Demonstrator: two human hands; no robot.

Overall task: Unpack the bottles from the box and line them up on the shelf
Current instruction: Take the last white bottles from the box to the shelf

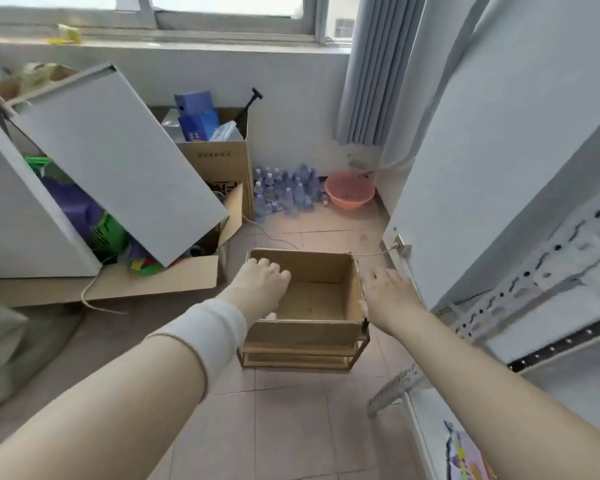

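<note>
on tiled floor [291, 410], square cardboard box [305, 332]

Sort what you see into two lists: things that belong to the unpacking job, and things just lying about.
Job: open cardboard box, left hand over it, right hand at its right wall, metal shelf.

Lying about: pink basin, cluster of plastic bottles by the wall, carton of blue packages, green basket.

We note a tiled floor [291, 410], a white wall [291, 98] under a daylit window [222, 8], grey curtains [371, 81] at right, and a white cabinet [101, 150] leaning at left.
</note>
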